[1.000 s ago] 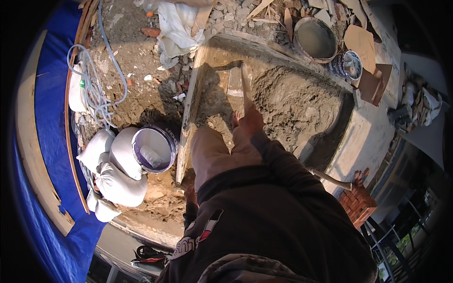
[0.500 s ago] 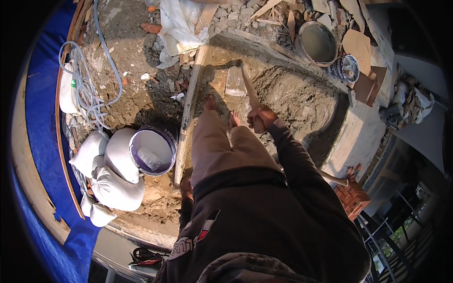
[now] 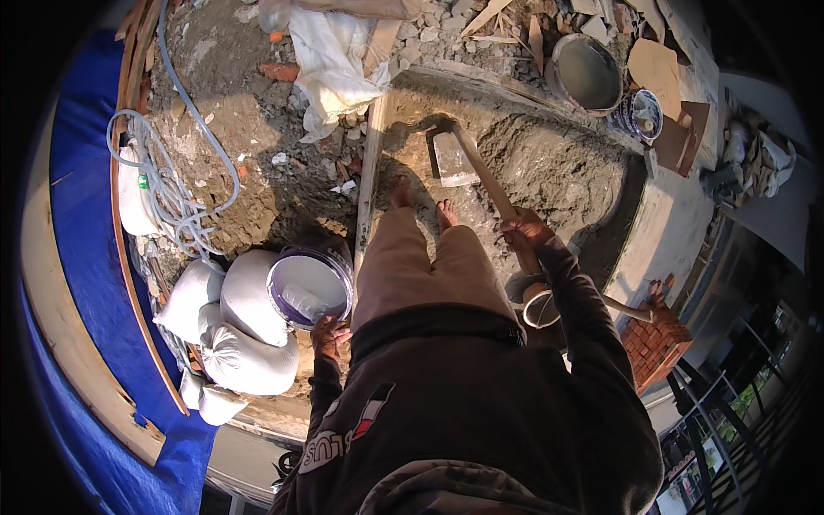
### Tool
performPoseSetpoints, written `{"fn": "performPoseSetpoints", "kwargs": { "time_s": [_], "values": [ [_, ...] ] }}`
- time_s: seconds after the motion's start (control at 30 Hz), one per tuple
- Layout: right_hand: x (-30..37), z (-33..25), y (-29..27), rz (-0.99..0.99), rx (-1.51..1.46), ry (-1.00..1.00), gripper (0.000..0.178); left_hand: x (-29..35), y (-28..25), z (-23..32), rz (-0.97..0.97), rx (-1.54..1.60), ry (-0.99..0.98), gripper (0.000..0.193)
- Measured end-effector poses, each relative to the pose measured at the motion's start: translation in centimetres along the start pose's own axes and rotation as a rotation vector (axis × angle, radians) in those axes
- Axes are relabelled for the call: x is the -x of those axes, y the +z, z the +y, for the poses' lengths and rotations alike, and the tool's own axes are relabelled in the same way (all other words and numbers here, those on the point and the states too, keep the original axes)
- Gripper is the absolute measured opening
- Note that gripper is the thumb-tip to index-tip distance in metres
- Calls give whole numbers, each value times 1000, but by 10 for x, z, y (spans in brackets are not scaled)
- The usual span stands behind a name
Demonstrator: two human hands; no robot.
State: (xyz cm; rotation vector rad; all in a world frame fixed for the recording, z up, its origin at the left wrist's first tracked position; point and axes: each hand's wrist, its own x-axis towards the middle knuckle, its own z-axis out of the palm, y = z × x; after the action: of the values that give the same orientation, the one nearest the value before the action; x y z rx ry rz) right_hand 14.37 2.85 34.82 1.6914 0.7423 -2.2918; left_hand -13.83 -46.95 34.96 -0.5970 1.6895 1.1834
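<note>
Lettered sweatshirt (image 3: 498, 403), R hand (image 3: 529, 228) w/ hoe (image 3: 487, 178)

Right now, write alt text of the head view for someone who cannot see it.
A barefoot person's right hand grips a wooden-handled hoe beside wet-looking grey mix. The left hand is close to a round bucket, which stands next to white sacks.

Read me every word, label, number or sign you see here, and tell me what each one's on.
I don't copy out printed wording; this is where it shows.
Dark sweatshirt: large pale letters.
Purple-rimmed bucket: any lettering lost in shadow.
Blue-and-white bucket: print too small to read.
White sack: green mark, too small.
Anything else is too blurred.
</note>
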Motion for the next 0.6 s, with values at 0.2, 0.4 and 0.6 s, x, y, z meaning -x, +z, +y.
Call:
{"fn": "performPoseSetpoints", "kwargs": {
  "time_s": [0.2,0.4,0.6],
  "values": [
    [95,-14,17,140,150,21,35,-10,-2,30,-8,-93,-37,42],
    [101,-27,36,278,478,-73,40,-2,5,33,13,-72,-131,34],
    [16,-37,75,318,850,-255,51,4,-7,7,1,-8,-123,42]
  ]
}}
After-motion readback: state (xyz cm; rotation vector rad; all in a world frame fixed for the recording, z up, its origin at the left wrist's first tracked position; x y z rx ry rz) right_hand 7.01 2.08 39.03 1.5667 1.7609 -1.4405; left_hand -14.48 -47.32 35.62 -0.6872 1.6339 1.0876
